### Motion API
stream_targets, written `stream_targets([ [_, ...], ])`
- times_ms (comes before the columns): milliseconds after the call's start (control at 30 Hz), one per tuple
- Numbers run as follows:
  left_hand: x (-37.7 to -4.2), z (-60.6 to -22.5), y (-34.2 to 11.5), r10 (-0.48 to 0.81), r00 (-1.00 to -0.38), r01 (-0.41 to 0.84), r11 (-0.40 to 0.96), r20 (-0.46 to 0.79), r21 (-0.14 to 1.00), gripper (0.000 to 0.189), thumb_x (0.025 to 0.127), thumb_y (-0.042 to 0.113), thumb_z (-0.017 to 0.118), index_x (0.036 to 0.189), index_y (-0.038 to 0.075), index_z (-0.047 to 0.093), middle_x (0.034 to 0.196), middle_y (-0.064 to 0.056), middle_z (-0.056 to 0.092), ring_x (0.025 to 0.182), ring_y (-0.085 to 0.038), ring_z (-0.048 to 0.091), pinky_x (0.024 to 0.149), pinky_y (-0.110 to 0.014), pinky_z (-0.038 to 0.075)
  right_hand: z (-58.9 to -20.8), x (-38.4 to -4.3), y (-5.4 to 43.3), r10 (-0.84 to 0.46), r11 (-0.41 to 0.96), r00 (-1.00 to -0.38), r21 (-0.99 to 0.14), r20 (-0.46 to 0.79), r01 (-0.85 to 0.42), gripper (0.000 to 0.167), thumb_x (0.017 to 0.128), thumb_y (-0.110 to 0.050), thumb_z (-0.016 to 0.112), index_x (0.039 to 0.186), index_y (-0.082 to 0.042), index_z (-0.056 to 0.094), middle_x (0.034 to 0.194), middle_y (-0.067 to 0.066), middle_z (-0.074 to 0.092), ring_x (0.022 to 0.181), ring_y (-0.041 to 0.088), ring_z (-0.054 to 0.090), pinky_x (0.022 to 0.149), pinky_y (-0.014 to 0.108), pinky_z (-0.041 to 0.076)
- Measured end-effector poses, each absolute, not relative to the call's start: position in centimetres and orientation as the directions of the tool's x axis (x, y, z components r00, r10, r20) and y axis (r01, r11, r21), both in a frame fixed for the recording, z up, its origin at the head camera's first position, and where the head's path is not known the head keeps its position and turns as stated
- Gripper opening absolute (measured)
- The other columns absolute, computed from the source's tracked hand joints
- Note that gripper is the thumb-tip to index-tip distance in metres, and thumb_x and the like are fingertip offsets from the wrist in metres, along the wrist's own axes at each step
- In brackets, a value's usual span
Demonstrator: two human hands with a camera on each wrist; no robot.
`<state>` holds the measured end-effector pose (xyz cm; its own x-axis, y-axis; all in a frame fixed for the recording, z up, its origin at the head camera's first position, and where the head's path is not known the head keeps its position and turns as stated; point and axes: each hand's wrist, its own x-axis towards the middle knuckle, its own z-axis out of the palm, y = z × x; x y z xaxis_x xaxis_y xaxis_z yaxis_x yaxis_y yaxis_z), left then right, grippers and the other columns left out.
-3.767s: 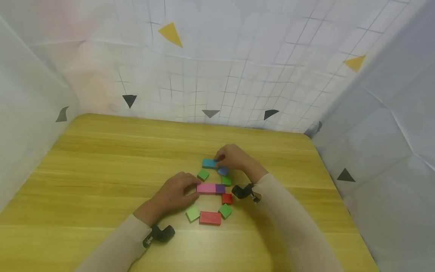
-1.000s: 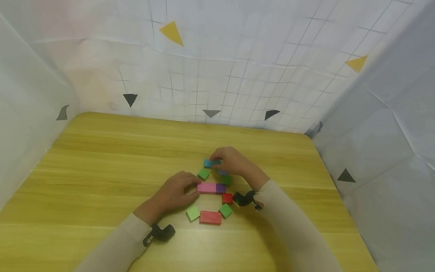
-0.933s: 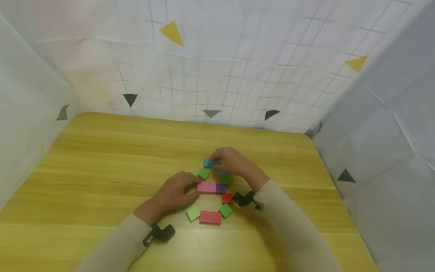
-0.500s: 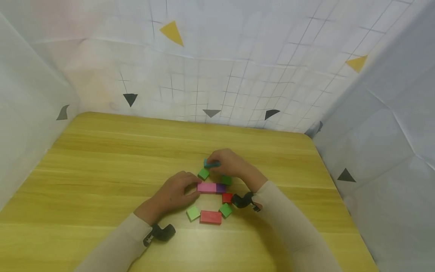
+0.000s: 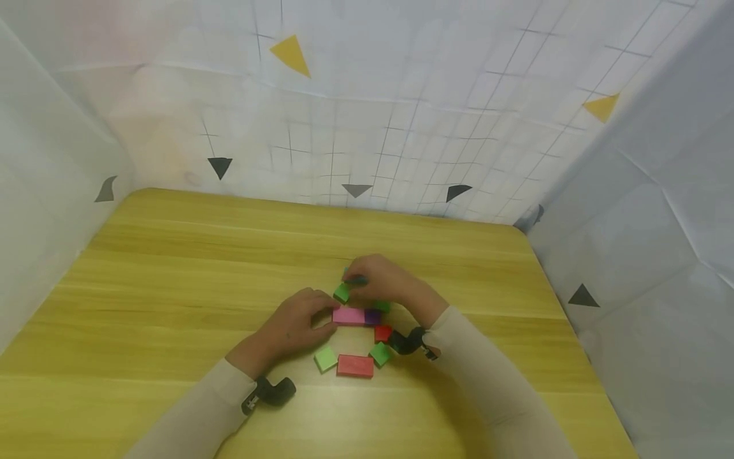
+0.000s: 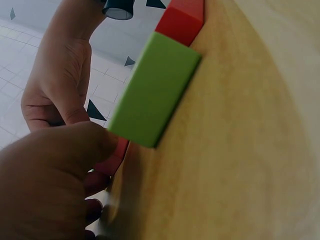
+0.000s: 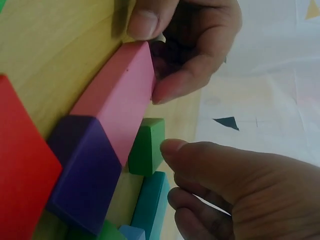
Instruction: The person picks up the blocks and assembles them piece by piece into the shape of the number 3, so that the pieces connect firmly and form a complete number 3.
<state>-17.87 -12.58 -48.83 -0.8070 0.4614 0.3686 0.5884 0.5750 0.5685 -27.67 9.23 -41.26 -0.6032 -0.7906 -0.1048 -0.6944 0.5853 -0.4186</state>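
My left hand [image 5: 295, 322] holds the left end of a pink wooden block [image 5: 348, 316] between thumb and fingers. A purple block [image 5: 373, 317] abuts the pink one's right end. Reaching over the far blocks, my right hand [image 5: 384, 278] has its thumb and index finger spread. Its thumb tip is right at the edge of a green block [image 7: 151, 146] in the right wrist view. Behind that lies a turquoise block [image 7: 151, 202], mostly covered by the hand in the head view. A small blue block [image 7: 132, 232] shows at the bottom of the right wrist view.
Nearer me lie a light green block [image 5: 325, 359], a long red block [image 5: 355, 366], a green block [image 5: 380, 354] and a small red block [image 5: 383, 333]. Another green block [image 5: 382, 306] sits beneath the right wrist. White sheets [image 5: 355, 127] enclose the wooden table [image 5: 201, 255].
My right hand has slid left and toward me, from pinching the turquoise block to beside the far green block. Its fingers have parted. My left hand has stayed on the pink block.
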Motion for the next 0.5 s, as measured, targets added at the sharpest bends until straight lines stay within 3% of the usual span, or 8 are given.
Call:
stream_targets([
  [200,-17.81,-48.74,-12.59,0.466,-0.803,0.594,0.576,0.372,0.562,0.03,0.086,0.027,0.074,0.115,0.018,0.071,0.113,0.009,0.07,0.102,-0.005,0.057,0.091,-0.029,0.051,-41.26,-27.21,8.67,-0.809,0.572,-0.577,-0.371,-0.11,-0.732,0.024,0.084,-0.017,0.077,0.108,-0.014,0.075,0.107,-0.002,0.07,0.096,0.012,0.063,0.086,0.027,0.053],
  [500,-17.68,-48.59,-12.56,0.473,-0.797,0.602,0.573,0.376,0.556,0.029,0.086,0.026,0.074,0.114,0.017,0.072,0.112,0.008,0.07,0.101,-0.007,0.058,0.09,-0.03,0.052,-41.61,-26.92,8.21,-0.803,0.587,-0.582,-0.337,-0.128,-0.736,0.031,0.084,-0.018,0.078,0.114,-0.014,0.074,0.112,-0.001,0.07,0.102,0.013,0.064,0.088,0.028,0.053],
])
